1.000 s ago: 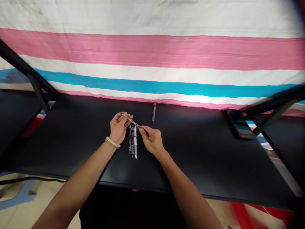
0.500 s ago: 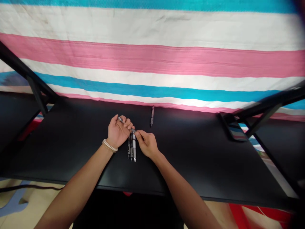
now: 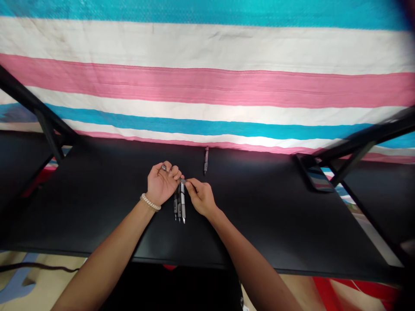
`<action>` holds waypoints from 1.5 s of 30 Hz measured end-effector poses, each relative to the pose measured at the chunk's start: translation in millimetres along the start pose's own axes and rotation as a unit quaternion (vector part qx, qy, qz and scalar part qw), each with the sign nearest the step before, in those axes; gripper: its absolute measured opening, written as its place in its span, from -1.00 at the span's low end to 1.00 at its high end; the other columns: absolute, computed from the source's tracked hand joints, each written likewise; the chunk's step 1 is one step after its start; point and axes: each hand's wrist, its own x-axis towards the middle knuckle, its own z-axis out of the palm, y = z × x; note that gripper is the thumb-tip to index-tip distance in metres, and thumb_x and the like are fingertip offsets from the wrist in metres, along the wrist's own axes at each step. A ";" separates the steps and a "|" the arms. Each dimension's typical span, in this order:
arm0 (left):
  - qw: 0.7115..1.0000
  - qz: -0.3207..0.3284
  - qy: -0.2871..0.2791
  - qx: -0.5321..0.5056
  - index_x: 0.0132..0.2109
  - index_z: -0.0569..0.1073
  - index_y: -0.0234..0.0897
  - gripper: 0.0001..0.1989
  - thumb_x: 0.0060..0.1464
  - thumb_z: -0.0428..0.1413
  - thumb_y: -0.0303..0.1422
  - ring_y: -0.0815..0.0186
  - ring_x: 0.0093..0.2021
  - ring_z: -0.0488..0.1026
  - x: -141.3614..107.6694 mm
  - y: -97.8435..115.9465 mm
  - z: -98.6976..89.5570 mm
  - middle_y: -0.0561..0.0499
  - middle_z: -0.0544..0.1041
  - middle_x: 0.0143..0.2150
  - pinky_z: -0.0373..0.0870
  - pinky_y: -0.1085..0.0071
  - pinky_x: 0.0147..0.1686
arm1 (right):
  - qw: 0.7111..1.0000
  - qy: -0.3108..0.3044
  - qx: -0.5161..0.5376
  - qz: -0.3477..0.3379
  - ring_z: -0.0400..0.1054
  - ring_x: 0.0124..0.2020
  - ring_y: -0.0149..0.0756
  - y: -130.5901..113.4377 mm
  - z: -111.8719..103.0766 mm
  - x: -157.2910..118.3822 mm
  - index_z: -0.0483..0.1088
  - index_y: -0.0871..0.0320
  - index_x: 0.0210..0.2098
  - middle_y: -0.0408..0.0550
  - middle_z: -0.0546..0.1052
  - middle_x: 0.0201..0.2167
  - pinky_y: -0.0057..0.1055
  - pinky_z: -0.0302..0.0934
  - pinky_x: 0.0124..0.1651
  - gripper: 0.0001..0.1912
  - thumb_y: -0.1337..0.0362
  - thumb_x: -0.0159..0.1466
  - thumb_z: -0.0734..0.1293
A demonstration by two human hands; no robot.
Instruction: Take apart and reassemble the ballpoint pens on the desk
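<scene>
1. At the far left, a black bar (image 3: 19, 93) slants down to the black table (image 3: 97, 207), in front of a striped sheet (image 3: 207, 86) in pink, white and blue.
2. The person's left hand (image 3: 163, 185) is turned palm up above the table, with a pale coiled bracelet (image 3: 150, 203) at the wrist. Its fingers curl around a pen (image 3: 164, 167), whose metal end shows near the thumb (most of the barrel is hidden by the fingers).
3. Just right of that hand, three pens (image 3: 183, 207) lie side by side on the table, tips toward the person; the rightmost has a whiter barrel, and their far ends are partly covered by the hands.
4. The right hand (image 3: 201, 198) has thumb and forefinger in a narrow pinch at the held pen's other end, so the pen spans both hands.
5. Beyond the right hand, a lone pen (image 3: 205, 162) lies near the sheet, well apart from the three.
6. Farther right, a dark phone (image 3: 319, 179) rests by another slanting bar (image 3: 372, 131).
</scene>
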 end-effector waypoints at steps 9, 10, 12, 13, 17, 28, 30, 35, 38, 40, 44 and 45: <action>0.999 -0.002 0.015 0.031 -0.41 0.35 -0.25 -0.44 0.16 -0.13 0.16 0.23 -0.37 0.40 0.7 4.8 0.6 -0.02 0.30 -0.47 0.42 0.21 -0.14 | 0.995 0.076 -0.038 -0.055 0.43 -0.21 -0.26 4.4 5.4 6.5 0.49 0.13 -0.13 0.05 0.53 -0.20 -0.38 0.32 -0.16 -0.76 0.21 0.40 0.21; 0.999 -0.006 0.015 0.037 -0.40 0.38 -0.25 -0.44 0.15 -0.11 0.16 0.21 -0.34 0.42 0.8 5.2 -0.3 -0.03 0.33 -0.46 0.42 0.20 -0.11 | 0.994 0.073 -0.042 -0.067 0.42 -0.20 -0.25 5.1 6.1 6.7 0.49 0.12 -0.12 0.05 0.53 -0.21 -0.35 0.33 -0.13 -0.76 0.23 0.41 0.20; 0.999 -0.014 0.011 0.049 -0.31 0.45 -0.28 -0.43 0.13 -0.08 0.16 0.15 -0.23 0.48 1.6 5.5 -2.0 -0.10 0.44 -0.39 0.41 0.18 -0.05 | 0.993 0.076 -0.044 -0.081 0.42 -0.19 -0.22 5.7 6.9 6.7 0.49 0.11 -0.12 0.04 0.53 -0.25 -0.28 0.34 -0.07 -0.76 0.26 0.41 0.19; 0.998 -0.019 0.007 0.053 -0.23 0.49 -0.32 -0.40 0.13 -0.08 0.16 0.10 -0.14 0.50 2.1 5.5 -2.6 -0.16 0.49 -0.31 0.39 0.17 -0.01 | 0.992 0.086 -0.040 -0.081 0.42 -0.19 -0.21 5.7 6.7 7.0 0.49 0.11 -0.13 0.03 0.54 -0.26 -0.26 0.34 -0.06 -0.76 0.27 0.40 0.19; 0.997 -0.040 -0.018 0.064 0.08 0.46 -0.40 -0.30 0.13 -0.05 0.14 0.02 0.19 0.39 3.5 4.8 -3.0 -0.32 0.51 0.06 0.32 0.18 0.12 | 0.986 0.163 0.005 -0.025 0.43 -0.28 -0.26 9.8 -3.3 11.8 0.50 0.12 -0.15 -0.01 0.56 -0.30 -0.32 0.35 -0.17 -0.79 0.26 0.37 0.23; 0.998 -0.011 0.012 0.064 -0.20 0.54 -0.36 -0.58 0.18 -0.02 -0.09 0.18 -0.27 0.52 3.8 9.4 -14.0 -0.17 0.56 -0.25 0.45 0.25 -0.20 | 0.951 0.226 -0.051 0.206 0.50 -0.39 -0.16 59.3 -56.0 30.0 0.59 0.24 -0.25 0.09 0.63 -0.39 -0.27 0.33 -0.20 -0.70 0.17 0.23 0.31; 0.998 -0.005 0.019 0.055 -0.24 0.53 -0.35 -0.61 0.18 -0.02 -0.12 0.22 -0.31 0.50 3.7 9.3 -13.4 -0.15 0.54 -0.29 0.44 0.28 -0.23 | 0.953 0.215 -0.072 0.200 0.50 -0.39 -0.17 57.7 -56.1 30.2 0.60 0.24 -0.26 0.09 0.63 -0.39 -0.28 0.32 -0.21 -0.69 0.16 0.24 0.30; 0.998 0.001 0.028 0.050 -0.29 0.52 -0.33 -0.65 0.15 0.00 -0.14 0.26 -0.35 0.47 2.4 8.6 -11.0 -0.12 0.51 -0.32 0.42 0.31 -0.27 | 0.950 0.198 -0.126 0.206 0.50 -0.37 -0.15 54.7 -52.6 31.1 0.61 0.21 -0.24 0.07 0.63 -0.39 -0.30 0.29 -0.22 -0.68 0.17 0.27 0.26; 0.998 0.001 0.029 0.053 -0.30 0.51 -0.32 -0.67 0.14 0.02 -0.14 0.28 -0.37 0.45 1.9 8.3 -10.7 -0.11 0.49 -0.33 0.41 0.32 -0.29 | 0.941 0.198 -0.155 0.228 0.50 -0.33 -0.11 55.1 -51.2 32.0 0.60 0.19 -0.20 0.09 0.63 -0.38 -0.29 0.27 -0.22 -0.66 0.15 0.29 0.25; 0.998 -0.001 0.028 0.054 -0.31 0.51 -0.32 -0.67 0.14 0.02 -0.14 0.28 -0.37 0.45 2.0 8.0 -10.8 -0.11 0.49 -0.34 0.41 0.33 -0.30 | 0.937 0.202 -0.146 0.246 0.51 -0.31 -0.10 55.7 -51.1 32.5 0.59 0.20 -0.15 0.09 0.63 -0.36 -0.29 0.27 -0.21 -0.65 0.14 0.29 0.25; 0.998 0.008 0.028 0.055 -0.31 0.51 -0.33 -0.69 0.13 0.03 -0.17 0.28 -0.37 0.44 2.6 7.9 -11.5 -0.10 0.47 -0.34 0.41 0.33 -0.30 | 0.939 0.192 -0.133 0.252 0.51 -0.33 -0.13 57.9 -51.7 33.3 0.59 0.18 -0.11 0.05 0.63 -0.38 -0.29 0.28 -0.20 -0.66 0.16 0.27 0.28; 0.998 0.014 0.030 0.055 -0.32 0.51 -0.33 -0.70 0.12 0.04 -0.18 0.29 -0.37 0.44 2.7 8.0 -11.7 -0.09 0.47 -0.35 0.41 0.34 -0.30 | 0.941 0.192 -0.133 0.247 0.51 -0.34 -0.14 58.5 -51.7 33.4 0.59 0.18 -0.11 0.04 0.63 -0.39 -0.30 0.29 -0.20 -0.67 0.16 0.27 0.29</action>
